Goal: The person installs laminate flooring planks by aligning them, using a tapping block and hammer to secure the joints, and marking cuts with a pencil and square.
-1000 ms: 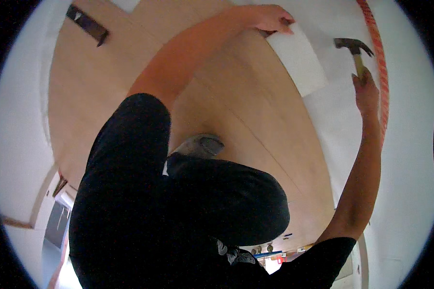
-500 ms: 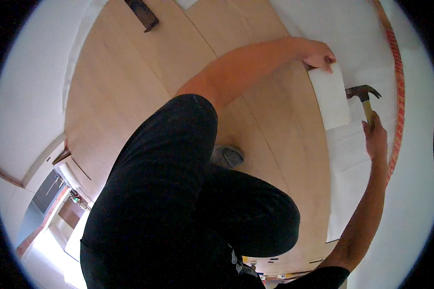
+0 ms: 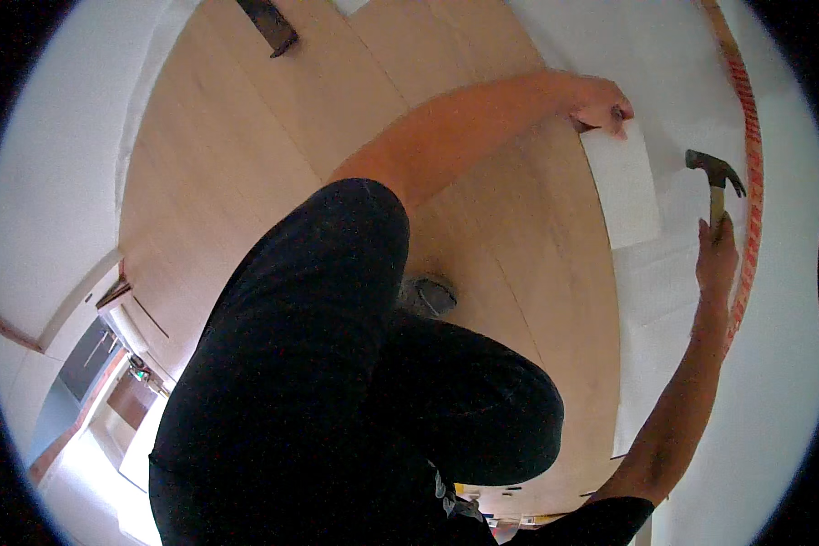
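Hammer [image 3: 717,177] is in the right hand [image 3: 719,255], fingers wrapped round the handle, its head over the white sheet [image 3: 664,291] and apart from everything else around it, as far as I can see. Going outward from the black trousers [image 3: 464,400] and a grey-clad foot [image 3: 430,294], you get wood-look planks [image 3: 491,237] sitting edge to edge over most of the floor, so I'd call that stretch pretty much done. What's left looks like the band on the right where the sheet shows. The left hand [image 3: 605,105] is curled at the plank edge, fingers bent in, but honestly can't tell if they're gripping anything. A white rectangular piece [image 3: 625,191] lies right beside that edge. Writing-wise, the strip [image 3: 752,164] along the wall side has red print, way too blurry to read. Farther off, a dark bar [image 3: 268,27] lies on the planks; no readable brand or label there either.
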`<move>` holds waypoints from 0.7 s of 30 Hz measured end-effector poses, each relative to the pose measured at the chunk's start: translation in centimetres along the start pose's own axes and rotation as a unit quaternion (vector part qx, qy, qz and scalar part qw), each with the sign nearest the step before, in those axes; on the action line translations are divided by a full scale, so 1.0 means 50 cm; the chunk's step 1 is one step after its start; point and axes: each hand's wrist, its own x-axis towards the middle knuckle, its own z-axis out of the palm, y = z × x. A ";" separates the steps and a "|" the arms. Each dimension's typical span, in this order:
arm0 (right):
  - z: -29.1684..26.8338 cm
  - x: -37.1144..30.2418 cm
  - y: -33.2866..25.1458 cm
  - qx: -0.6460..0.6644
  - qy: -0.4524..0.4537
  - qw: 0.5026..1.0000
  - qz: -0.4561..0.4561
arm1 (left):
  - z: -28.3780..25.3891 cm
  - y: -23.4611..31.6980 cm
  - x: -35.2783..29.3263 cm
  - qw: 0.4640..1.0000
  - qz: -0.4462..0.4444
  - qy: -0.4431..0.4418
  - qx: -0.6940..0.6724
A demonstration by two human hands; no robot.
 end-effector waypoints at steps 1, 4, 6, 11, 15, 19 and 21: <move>-0.006 -0.022 -0.036 -0.009 -0.043 0.999 0.007 | 0.008 0.012 -0.006 1.000 0.005 0.004 0.019; -0.024 -0.036 -0.048 0.016 -0.076 0.996 0.035 | -0.013 0.052 -0.021 0.998 0.021 0.007 0.055; -0.030 -0.014 -0.055 0.045 -0.053 0.997 0.044 | -0.040 0.032 -0.019 0.999 0.022 -0.006 0.039; 0.018 -0.088 -0.032 0.032 0.064 0.997 0.042 | -0.060 0.101 -0.041 0.995 0.060 0.032 0.078; 0.115 -0.244 -0.122 0.213 0.058 0.941 0.257 | -0.095 0.077 -0.062 0.995 -0.052 0.000 -0.086; 0.301 -0.536 -0.143 0.273 0.064 0.914 0.293 | -0.109 0.121 -0.075 0.981 -0.067 0.024 -0.179; 0.340 -0.631 -0.177 0.314 0.053 0.904 0.286 | -0.157 0.020 -0.074 0.973 -0.083 0.068 -0.205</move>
